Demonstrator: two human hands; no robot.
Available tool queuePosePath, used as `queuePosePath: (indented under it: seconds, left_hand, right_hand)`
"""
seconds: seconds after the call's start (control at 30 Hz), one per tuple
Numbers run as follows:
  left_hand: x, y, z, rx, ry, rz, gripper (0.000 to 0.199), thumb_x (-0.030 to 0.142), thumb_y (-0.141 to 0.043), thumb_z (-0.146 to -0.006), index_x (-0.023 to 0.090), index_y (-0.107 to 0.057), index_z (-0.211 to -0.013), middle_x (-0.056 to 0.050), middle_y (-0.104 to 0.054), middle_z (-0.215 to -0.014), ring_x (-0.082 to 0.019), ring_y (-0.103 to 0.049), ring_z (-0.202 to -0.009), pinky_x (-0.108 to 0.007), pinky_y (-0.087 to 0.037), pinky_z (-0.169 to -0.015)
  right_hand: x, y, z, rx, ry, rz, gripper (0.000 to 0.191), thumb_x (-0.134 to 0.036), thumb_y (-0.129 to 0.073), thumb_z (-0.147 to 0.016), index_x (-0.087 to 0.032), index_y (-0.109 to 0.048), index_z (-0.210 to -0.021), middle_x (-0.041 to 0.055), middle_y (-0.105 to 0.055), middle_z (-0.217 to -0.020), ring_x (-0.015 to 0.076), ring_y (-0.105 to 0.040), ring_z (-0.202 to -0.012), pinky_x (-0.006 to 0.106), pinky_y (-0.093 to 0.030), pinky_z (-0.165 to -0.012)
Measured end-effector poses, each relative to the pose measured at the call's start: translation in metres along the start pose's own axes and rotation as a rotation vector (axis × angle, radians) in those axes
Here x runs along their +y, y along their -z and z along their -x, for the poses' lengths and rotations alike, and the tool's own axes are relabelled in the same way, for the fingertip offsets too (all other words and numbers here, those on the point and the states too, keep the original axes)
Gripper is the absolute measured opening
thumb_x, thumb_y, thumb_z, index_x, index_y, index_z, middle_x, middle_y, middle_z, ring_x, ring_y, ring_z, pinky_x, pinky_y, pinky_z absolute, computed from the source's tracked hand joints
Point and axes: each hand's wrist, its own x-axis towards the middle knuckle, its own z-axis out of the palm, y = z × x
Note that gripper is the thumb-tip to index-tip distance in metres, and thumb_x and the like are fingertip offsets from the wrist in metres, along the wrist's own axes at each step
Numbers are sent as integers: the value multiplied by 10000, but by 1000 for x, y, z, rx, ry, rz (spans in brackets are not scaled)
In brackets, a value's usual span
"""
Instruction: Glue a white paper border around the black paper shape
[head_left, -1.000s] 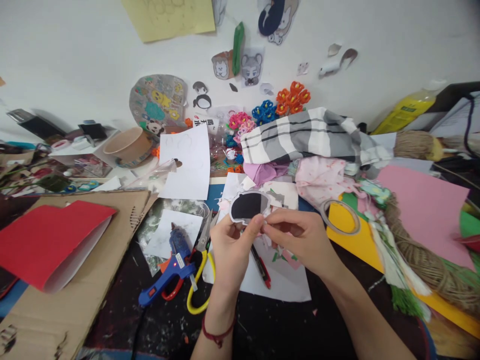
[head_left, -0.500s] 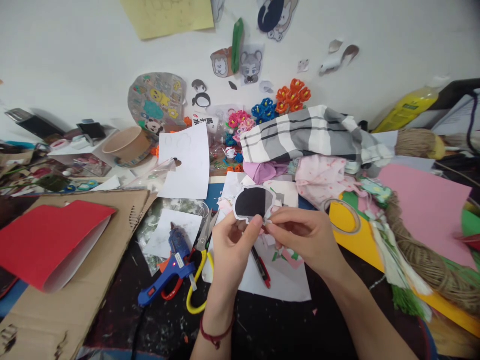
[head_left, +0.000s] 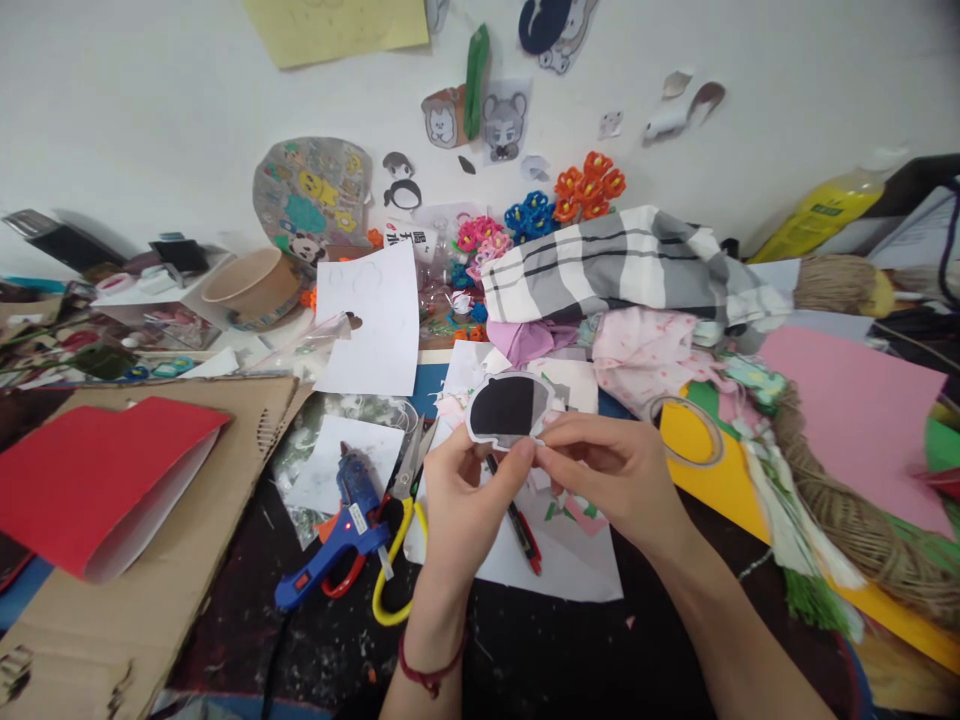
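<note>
Cluttered dark table (head_left: pixel 555 650), white wall (head_left: pixel 187 90) behind; left hand (head_left: pixel 466 505), right hand (head_left: pixel 619 475) pinched closed on cutout (head_left: pixel 504 408) (black-centred).

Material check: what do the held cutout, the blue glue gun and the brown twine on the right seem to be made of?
Held cutout: likely paper or thin card; it looks flat, with a trimmed white border.
Blue glue gun: body apparently hard plastic, smooth and evenly coloured.
Brown twine: probably jute or a similar plant fibre, dull and coarse, in bundled strands.

Both hands (head_left: pixel 466 495) (head_left: pixel 611 480) together, fingers pinched.
</note>
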Motion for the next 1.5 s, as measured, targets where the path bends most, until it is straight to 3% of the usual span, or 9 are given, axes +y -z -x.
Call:
queuePosePath:
  seconds: [0.23, 0.53, 0.77, 0.9, 1.07, 1.23, 1.5]
  left_hand:
    - [2, 0, -1, -1, 16, -12, 136, 221, -748, -818, 187, -753, -949, -41, -712, -869, -176, -618, -815, -307, -513, -804]
    - [2, 2, -1, -43, 51, 28, 59, 227, -749, -820, 174, -750, -845, -22, -671, -747, -165, -606, -759, -293, -502, -769]
    - [6, 3, -1, -95, 96, 83, 124, 232, -759, -822, 193, -768, -939, -41, -743, -891, -175, -654, -866, -294, -515, -847]
    - [10, 4, -4, -58, 89, 72, 136, 278, -759, -824, 188, -770, -926, -52, -756, -945, -179, -652, -888, -268, -512, -825]
    - [15, 4, -9, -35, 63, 32, 154, 321, -777, -804, 172, -763, -841, -20, -696, -782, -142, -594, -753, -234, -473, -707]
    - [13, 2, -12, -11, 130, 21, 224, 320, -837, -722, 145, -701, -688, 18, -590, -640, -98, -495, -612, -214, -407, -587]
    - [9, 0, -9, 26, 166, -14, 219, 270, -829, -718, 133, -674, -647, 37, -531, -583, -81, -447, -568, -212, -374, -550]
  right_hand:
    - [1, 0, 0, -24, -42, 16, 99, -195, -695, -839, -169, -718, -746, 9, -610, -669, 104, -545, -547, 229, -424, -476]
    - [-3, 2, -3, -98, -110, 3, 142, -238, -655, -871, -165, -695, -755, 9, -615, -688, 93, -544, -514, 219, -429, -449]
    - [-3, 4, -3, -89, 20, 107, 193, -159, -617, -872, -178, -681, -691, 9, -607, -618, 128, -546, -598, 256, -417, -527]
    - [-3, 6, -3, -93, 72, 179, 212, -113, -612, -841, -187, -649, -646, 1, -594, -600, 137, -532, -602, 283, -415, -565]
    - [-5, 7, -3, -145, 88, 222, 179, -106, -627, -818, -190, -649, -662, -6, -606, -634, 123, -520, -588, 272, -399, -551]
    - [-6, 8, -3, -189, 90, 262, 180, -81, -624, -799, -191, -648, -658, -14, -594, -632, 114, -504, -577, 258, -406, -547]
    - [-2, 8, -3, -200, 93, 278, 189, -57, -620, -787, -184, -633, -647, -20, -560, -614, 116, -502, -590, 261, -411, -572]
